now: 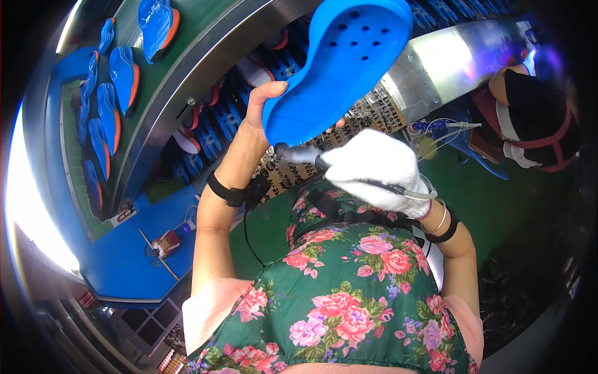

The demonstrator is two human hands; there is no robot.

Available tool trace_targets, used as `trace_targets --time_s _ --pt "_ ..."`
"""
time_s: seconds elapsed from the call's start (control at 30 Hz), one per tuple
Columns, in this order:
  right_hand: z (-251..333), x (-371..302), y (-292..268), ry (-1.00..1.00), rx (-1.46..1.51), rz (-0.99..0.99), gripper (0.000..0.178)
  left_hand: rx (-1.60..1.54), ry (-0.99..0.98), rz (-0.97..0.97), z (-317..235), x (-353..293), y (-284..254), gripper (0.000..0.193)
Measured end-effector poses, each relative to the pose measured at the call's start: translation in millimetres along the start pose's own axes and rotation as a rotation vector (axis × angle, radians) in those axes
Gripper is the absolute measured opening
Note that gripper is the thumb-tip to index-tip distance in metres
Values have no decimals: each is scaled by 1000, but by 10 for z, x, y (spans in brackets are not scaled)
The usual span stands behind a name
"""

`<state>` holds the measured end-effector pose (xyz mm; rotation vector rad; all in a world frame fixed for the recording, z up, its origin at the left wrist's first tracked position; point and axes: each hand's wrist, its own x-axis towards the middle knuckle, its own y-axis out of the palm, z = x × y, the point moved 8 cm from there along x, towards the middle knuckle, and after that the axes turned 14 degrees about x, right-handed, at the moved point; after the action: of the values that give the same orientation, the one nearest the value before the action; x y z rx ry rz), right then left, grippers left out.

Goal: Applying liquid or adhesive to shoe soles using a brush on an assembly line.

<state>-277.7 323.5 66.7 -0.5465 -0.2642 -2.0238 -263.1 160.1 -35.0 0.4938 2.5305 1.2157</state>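
My bare left hand (260,107) is closed around the heel end of a large blue insole (339,65). Its thumb presses on the top face near the edge, and a fingertip shows past the opposite edge. Several small holes dot the broad front part of the insole. A white knitted glove covers my right hand (377,168), wrapped around a slim grey handheld rotary tool (302,154). The tool's dark tip lies right at the lower heel edge of the insole; whether it touches cannot be made out. A thin grey cable (414,192) passes along the glove.
Several blue insoles with orange undersides (124,78) lie on a green conveyor belt (163,61) at the left, bordered by a metal rail (165,93). More insoles crowd a rack behind my hands. At the right another person (529,118) is close by. A blue table (118,268) stands at lower left.
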Motion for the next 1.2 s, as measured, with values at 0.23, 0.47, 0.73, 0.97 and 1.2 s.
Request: trace_targets --time_s 0.23,0.47,0.73,0.97,1.2 --pt "5 -42 171 -42 -64 46 26 189 -75 -113 -106 23 -26 101" --pt "-208 -22 127 155 94 -62 20 12 58 23 -58 59 -67 88" --pt "-285 124 -630 176 21 -253 21 -318 -15 -233 370 42 9 78" --pt "-29 428 -956 -242 -583 -251 25 -359 0 -224 470 131 61 76" --pt "51 -72 -195 35 1 -95 23 48 121 -383 177 -38 -93 104"
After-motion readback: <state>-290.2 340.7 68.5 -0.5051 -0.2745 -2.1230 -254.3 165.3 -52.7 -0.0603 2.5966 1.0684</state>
